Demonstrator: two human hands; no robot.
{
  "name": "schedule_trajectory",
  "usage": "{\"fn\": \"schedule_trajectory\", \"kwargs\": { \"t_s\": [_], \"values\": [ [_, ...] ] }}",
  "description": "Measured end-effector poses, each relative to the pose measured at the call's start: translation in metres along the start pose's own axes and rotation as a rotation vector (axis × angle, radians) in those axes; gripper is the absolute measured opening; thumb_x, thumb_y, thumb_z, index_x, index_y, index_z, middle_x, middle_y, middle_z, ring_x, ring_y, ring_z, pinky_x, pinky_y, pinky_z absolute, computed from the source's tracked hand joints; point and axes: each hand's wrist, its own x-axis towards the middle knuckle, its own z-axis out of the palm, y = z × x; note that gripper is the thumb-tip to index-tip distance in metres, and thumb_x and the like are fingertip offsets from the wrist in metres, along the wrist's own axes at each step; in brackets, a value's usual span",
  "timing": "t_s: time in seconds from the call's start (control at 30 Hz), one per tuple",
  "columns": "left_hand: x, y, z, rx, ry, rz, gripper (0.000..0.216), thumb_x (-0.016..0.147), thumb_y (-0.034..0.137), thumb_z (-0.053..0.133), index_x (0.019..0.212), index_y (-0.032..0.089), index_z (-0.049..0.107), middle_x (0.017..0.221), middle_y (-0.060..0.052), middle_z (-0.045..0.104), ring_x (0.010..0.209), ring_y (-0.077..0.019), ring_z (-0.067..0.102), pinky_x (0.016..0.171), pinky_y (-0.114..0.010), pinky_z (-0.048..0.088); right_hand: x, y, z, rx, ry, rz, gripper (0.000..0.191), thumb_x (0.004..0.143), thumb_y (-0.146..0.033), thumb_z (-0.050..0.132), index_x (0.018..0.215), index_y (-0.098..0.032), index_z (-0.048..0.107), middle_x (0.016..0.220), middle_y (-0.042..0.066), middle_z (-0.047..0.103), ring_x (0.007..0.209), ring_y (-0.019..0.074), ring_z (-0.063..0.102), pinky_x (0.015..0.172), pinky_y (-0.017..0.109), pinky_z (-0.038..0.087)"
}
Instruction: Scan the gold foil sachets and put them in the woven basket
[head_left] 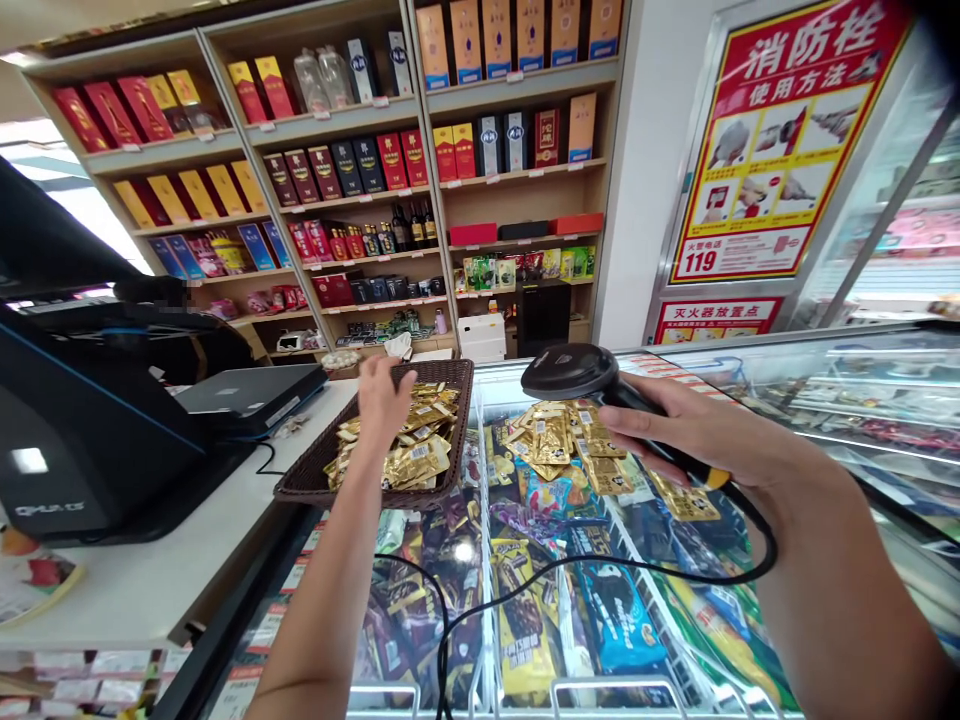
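My right hand (pixel 682 430) is wrapped round the handle of a black barcode scanner (pixel 571 370), its head pointing left. Under the scanner, several gold foil packets (pixel 551 440) lie in a loose pile on the glass top of a freezer. To the left stands a brown woven basket (pixel 463 420) filled with more gold packets (pixel 416 460). My left hand (pixel 384 395) is over the basket near its far rim, thumb apart from the fingers, and nothing shows in it. The fingertips are partly hidden. The scanner's black cable (pixel 555 565) loops across the glass.
Bagged frozen goods (pixel 615 610) show through the freezer glass. On the left, a checkout terminal (pixel 82 430) and a flat black device (pixel 255 395) stand on a white counter (pixel 150 590). Shelves (pixel 360 200) of boxed goods line the back; a red poster (pixel 787 140) hangs at right.
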Motion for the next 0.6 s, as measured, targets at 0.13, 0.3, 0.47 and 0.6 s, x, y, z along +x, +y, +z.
{"fn": "schedule_trajectory", "kwargs": {
  "t_s": [0.13, 0.3, 0.47, 0.6],
  "values": [
    [-0.055, 0.039, 0.061, -0.029, -0.336, 0.271, 0.034, 0.098, 0.034, 0.048, 0.127, 0.021, 0.06, 0.146, -0.016, 0.048, 0.14, -0.0306, 0.04, 0.117, -0.05, 0.032, -0.001, -0.001, 0.0, -0.019, -0.012, 0.002, 0.046, 0.083, -0.063, 0.066, 0.091, -0.021, 0.05, 0.054, -0.007, 0.05, 0.035, 0.0072, 0.042, 0.038, 0.022, 0.032],
    [-0.131, 0.051, 0.114, 0.039, -0.796, 0.57, 0.061, 0.098, 0.056, 0.04, 0.151, 0.025, 0.038, 0.165, -0.01, 0.023, 0.153, -0.0307, 0.013, 0.122, -0.052, 0.021, -0.005, 0.001, -0.005, -0.025, -0.023, -0.04, 0.048, 0.084, -0.066, 0.063, 0.093, -0.02, 0.052, 0.049, -0.007, 0.049, 0.035, 0.0081, 0.042, 0.039, 0.022, 0.033],
    [-0.139, 0.055, 0.112, 0.011, -0.842, 0.491, 0.055, 0.098, 0.062, 0.032, 0.115, 0.019, 0.062, 0.131, -0.013, 0.06, 0.128, -0.0288, 0.053, 0.106, -0.046, 0.042, -0.008, 0.0, -0.009, -0.013, -0.007, -0.074, 0.049, 0.082, -0.067, 0.064, 0.09, -0.02, 0.052, 0.05, -0.007, 0.051, 0.036, 0.0082, 0.043, 0.039, 0.022, 0.032],
    [-0.132, 0.059, 0.111, 0.036, -0.776, 0.261, 0.043, 0.092, 0.055, 0.055, 0.108, 0.016, 0.058, 0.115, -0.014, 0.061, 0.101, -0.0268, 0.062, 0.085, -0.04, 0.05, -0.009, -0.004, -0.008, -0.023, 0.007, -0.058, 0.05, 0.081, -0.066, 0.066, 0.092, -0.02, 0.053, 0.048, -0.007, 0.05, 0.035, 0.0084, 0.042, 0.039, 0.022, 0.031]
  ]
}}
